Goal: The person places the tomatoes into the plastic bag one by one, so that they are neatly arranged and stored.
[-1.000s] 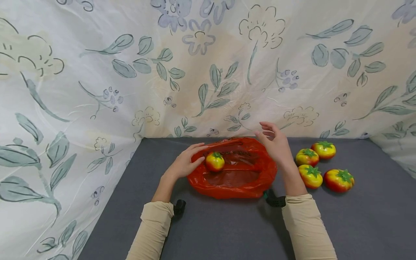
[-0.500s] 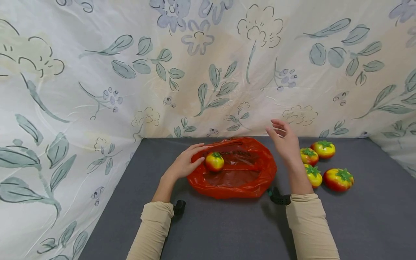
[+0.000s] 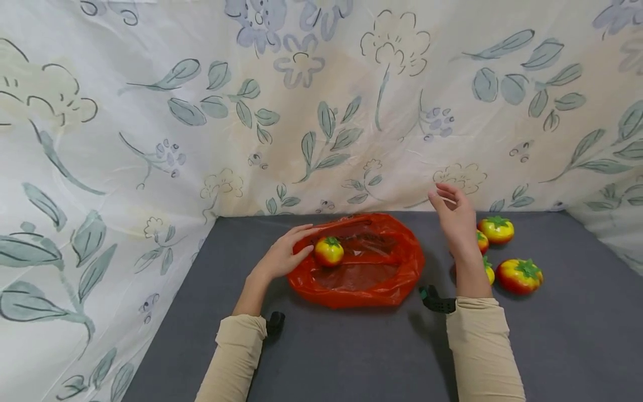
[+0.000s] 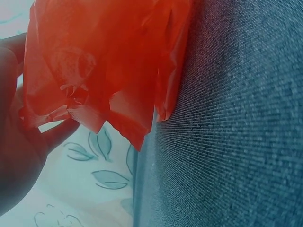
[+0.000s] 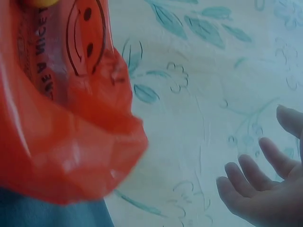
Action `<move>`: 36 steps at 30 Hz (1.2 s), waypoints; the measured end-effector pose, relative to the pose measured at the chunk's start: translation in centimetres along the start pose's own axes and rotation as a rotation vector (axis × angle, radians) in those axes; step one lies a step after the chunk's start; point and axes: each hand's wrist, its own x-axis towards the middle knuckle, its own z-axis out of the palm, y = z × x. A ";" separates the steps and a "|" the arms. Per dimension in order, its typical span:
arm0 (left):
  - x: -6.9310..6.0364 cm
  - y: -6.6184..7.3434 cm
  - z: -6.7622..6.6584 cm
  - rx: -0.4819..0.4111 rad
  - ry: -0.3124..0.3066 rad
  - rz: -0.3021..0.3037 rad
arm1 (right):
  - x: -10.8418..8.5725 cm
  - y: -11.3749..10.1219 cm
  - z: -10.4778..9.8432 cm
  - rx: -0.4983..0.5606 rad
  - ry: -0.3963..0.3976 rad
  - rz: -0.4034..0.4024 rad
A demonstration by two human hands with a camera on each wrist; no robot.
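A red plastic bag (image 3: 361, 296) stands with its mouth upward on the grey table. One yellow-and-red tomato (image 3: 329, 252) with a green star-shaped top lies at the left of its mouth. My left hand (image 3: 275, 258) rests at the left rim, fingers and thumb extended over the edge; in the left wrist view the bag's wall partly hides them. My right hand (image 3: 458, 220) is raised to the right of the bag, its fingers loosely bent with nothing in them. Below it are more tomatoes, including one at the back (image 3: 496, 229) and one at the right (image 3: 519, 276).
Two of the tomatoes on the right are partly hidden behind my right hand and forearm. A flower-printed cloth (image 3: 321, 111) hangs along the back and sides of the table (image 3: 351, 357). Black print shows on the bag in the right wrist view.
My right hand has moved right, away from the bag's right rim and over toward the tomatoes. My left hand stays at the bag's left rim, and the tomato in the bag has not moved.
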 end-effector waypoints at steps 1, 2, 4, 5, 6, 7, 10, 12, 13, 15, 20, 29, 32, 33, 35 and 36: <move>0.0 0.0 0.1 -0.001 0.000 -0.001 | 0.1 0.1 -0.3 0.002 0.013 0.015; 0.1 0.0 0.2 0.002 0.002 -0.001 | 0.3 0.2 -0.6 0.005 0.024 0.025; 0.1 -0.1 0.4 0.003 0.008 -0.003 | 0.6 0.3 -1.2 0.019 0.047 0.047; 0.2 -0.1 0.5 0.005 0.010 -0.004 | 0.7 0.4 -1.5 0.028 0.057 0.057; 0.2 -0.1 0.6 0.007 0.013 -0.004 | 0.9 0.5 -1.7 0.033 0.068 0.072; 0.2 -0.1 0.6 0.009 0.015 -0.002 | 1.0 0.5 -2.0 0.038 0.083 0.082; 0.2 -0.1 0.7 0.007 0.016 0.000 | 1.2 0.8 -2.6 0.047 0.118 0.117; 0.2 -0.1 0.7 0.009 0.017 0.001 | 1.3 1.1 -3.0 0.051 0.132 0.136; 0.2 -0.1 0.7 0.007 0.017 0.000 | 1.3 1.2 -3.2 0.061 0.140 0.138; 0.2 -0.1 0.7 0.006 0.016 0.002 | 1.4 1.5 -3.5 0.073 0.159 0.138; 0.3 -0.2 0.6 0.009 0.020 0.004 | 1.8 2.3 -4.5 0.085 0.230 0.128; 0.4 0.0 0.5 0.010 0.013 0.002 | 3.4 5.9 -6.9 0.039 0.269 0.166; 0.3 0.1 0.5 0.001 0.013 -0.002 | 4.4 8.0 -8.0 0.047 0.281 0.178; 0.3 0.1 0.5 0.001 0.013 -0.001 | 4.8 8.8 -8.4 0.045 0.281 0.182; 0.3 0.1 0.5 0.001 0.015 0.001 | 5.6 10.5 -9.3 0.035 0.278 0.194; 0.3 0.1 0.5 0.002 0.015 0.002 | 6.1 11.5 -9.7 0.031 0.283 0.195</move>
